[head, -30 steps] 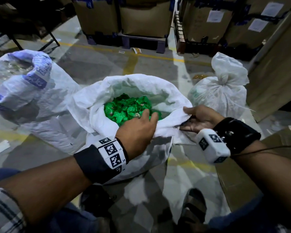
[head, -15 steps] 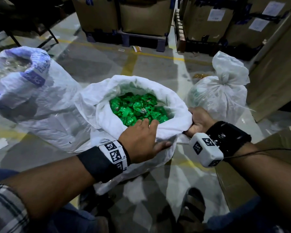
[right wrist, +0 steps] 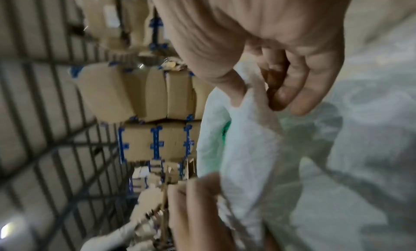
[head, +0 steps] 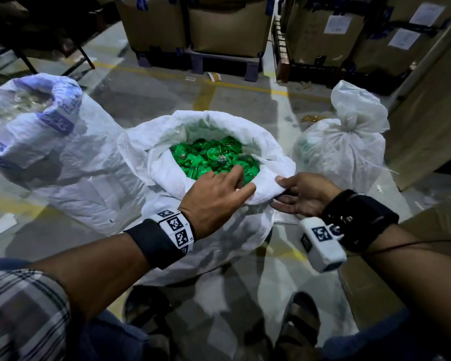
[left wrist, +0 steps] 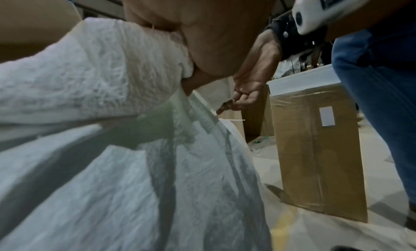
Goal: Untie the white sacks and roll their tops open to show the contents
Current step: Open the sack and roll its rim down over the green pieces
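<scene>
The middle white sack (head: 219, 230) stands open on the floor, its top rolled into a thick rim (head: 164, 173) around green wrapped pieces (head: 211, 155). My left hand (head: 219, 196) lies over the near rim with its fingers inside and its thumb outside. The left wrist view shows my palm on that rolled rim (left wrist: 90, 68). My right hand (head: 302, 196) pinches the rim's right side, thumb on top and fingers beneath. The sack fabric (right wrist: 247, 139) sits between them. A tied white sack (head: 344, 149) stands to the right. An open sack (head: 50, 142) with blue print leans at the left.
Cardboard boxes on pallets (head: 227, 27) line the back. A tall brown panel (head: 432, 113) stands at the right, and a taped carton (head: 427, 243) sits by my right arm. My sandalled feet (head: 297, 324) are just below the middle sack. Yellow lines cross the concrete floor.
The middle sack's rim has been rolled lower, showing more of the green pieces. My left hand slid right along the near rim. My right hand shifted from a fist grip to thumb on top.
</scene>
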